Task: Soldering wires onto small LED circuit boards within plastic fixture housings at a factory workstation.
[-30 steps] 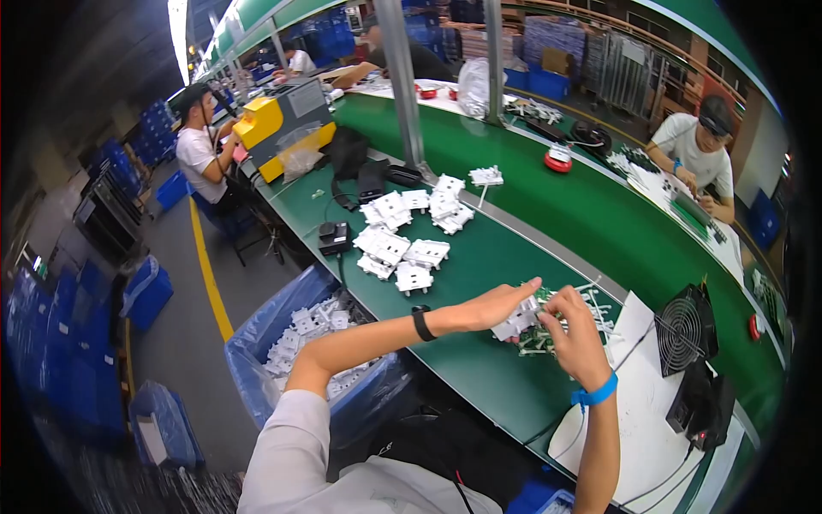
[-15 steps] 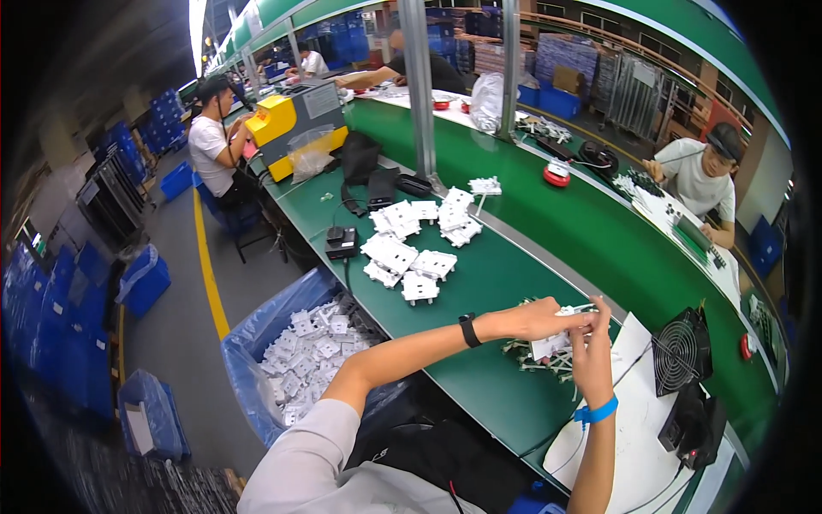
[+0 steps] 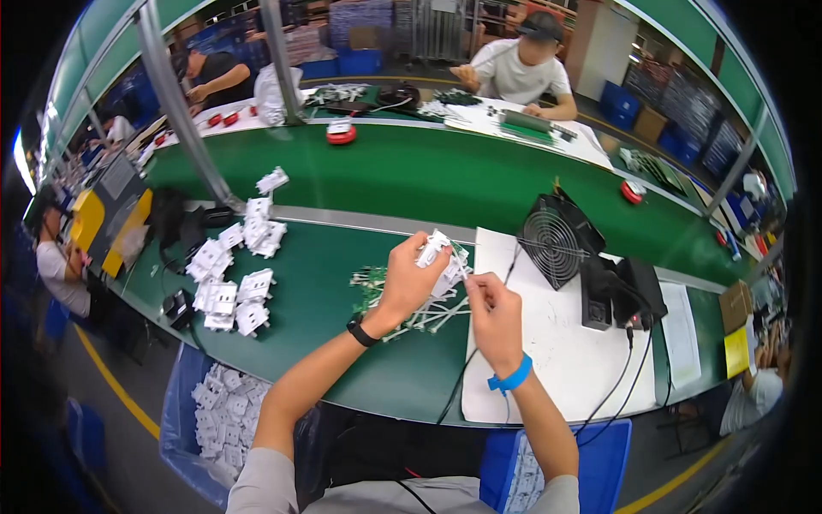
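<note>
My left hand [image 3: 409,278] is closed around a white plastic housing [image 3: 435,247] with openings in its face, raised over the green bench top. Close to its right, my right hand [image 3: 497,321] pinches the end of a thin white wire [image 3: 464,274]; the wire's other end is hard to make out beside the housing. Beneath and behind the hands lies a pile of small green circuit boards [image 3: 371,279] with white wires [image 3: 428,319] spreading toward me. My left hand covers part of this pile.
Stacked white housings [image 3: 218,295] stand left on the bench. A lined blue bin [image 3: 175,403] of housings sits below the edge. Right are a white sheet [image 3: 548,360], a black fan [image 3: 552,244] and a black device [image 3: 629,291]. A co-worker [image 3: 522,73] sits across the green divider.
The view has swung to the right. My hands, which met over the pile, are now slightly apart, with the housing showing plainly in my left hand and my right fingers pinching at its side.
</note>
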Motion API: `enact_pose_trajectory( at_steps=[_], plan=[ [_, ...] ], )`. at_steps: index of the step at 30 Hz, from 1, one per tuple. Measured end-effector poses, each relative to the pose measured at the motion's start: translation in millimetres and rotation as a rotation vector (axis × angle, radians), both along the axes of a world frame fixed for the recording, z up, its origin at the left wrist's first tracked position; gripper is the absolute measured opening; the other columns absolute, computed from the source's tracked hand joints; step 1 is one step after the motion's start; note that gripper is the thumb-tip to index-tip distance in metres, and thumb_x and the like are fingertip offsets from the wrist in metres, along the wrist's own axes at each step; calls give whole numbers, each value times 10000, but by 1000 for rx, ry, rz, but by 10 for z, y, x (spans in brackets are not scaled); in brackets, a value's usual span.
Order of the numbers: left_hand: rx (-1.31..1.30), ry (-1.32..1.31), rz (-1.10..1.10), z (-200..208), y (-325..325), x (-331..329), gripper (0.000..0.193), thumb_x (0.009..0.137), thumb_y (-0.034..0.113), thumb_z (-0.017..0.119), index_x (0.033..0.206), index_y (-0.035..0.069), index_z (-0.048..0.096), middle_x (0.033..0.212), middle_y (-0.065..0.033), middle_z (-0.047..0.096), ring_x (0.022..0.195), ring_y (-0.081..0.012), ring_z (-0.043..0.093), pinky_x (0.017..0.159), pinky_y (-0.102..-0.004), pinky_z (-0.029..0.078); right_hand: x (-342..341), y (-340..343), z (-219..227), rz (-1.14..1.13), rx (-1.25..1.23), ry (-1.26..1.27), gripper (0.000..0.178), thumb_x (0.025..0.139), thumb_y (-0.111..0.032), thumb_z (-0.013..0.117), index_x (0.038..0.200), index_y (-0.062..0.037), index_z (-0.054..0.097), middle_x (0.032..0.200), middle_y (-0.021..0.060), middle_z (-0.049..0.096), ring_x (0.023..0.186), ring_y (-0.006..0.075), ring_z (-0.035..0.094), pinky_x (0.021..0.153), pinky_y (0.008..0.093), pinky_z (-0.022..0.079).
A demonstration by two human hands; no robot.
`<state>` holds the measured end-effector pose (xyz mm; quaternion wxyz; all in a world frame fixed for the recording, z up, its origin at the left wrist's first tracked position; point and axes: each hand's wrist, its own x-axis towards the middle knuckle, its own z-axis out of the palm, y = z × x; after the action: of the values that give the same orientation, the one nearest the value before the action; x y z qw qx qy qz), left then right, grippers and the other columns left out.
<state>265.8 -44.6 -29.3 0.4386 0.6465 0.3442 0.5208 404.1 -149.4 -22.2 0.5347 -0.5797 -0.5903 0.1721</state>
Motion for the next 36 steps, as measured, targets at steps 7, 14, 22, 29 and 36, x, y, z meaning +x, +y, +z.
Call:
enact_pose_trajectory(
  at_steps=[7,14,22,29,36],
  plan=[
    [-230,27,-371,-129,-155,405,204,936,138,713,984,-35,618,887,-50,679,809,-80,588,681,-270,484,140,-323,-8,-4,57,-571,189,908,-68,687,1094,-41,669,813,120,652,703,304,670,588,396,515],
    [-101,350,-463,-284,-262,431,260,915,162,734,975,-72,639,862,-165,701,802,-189,665,716,-339,513,1408,-970,-111,-399,-442,-29,314,993,-169,654,777,56,689,546,72,571,449,163,549,485,301,441],
    [45,468,-673,-506,-591,972,301,922,209,720,996,-70,634,877,-235,682,766,-306,649,741,-387,507,2309,-467,-302,-698,-51,172,319,939,-230,754,988,44,596,675,32,600,517,148,576,534,299,477],
    [278,760,-504,-310,-458,1183,381,903,290,700,950,-85,658,835,-295,684,762,-437,685,704,-490,542,2462,-374,-562,-850,244,-62,141,946,-104,709,991,13,643,693,27,607,638,96,567,599,262,450],
    [502,769,-297,-461,-400,1175,503,885,346,733,1136,-80,638,1017,-236,653,917,-381,643,800,-464,526,2297,-486,-332,-953,486,-58,162,995,-97,666,913,-4,562,772,33,561,697,94,535,622,266,456]
  ],
)
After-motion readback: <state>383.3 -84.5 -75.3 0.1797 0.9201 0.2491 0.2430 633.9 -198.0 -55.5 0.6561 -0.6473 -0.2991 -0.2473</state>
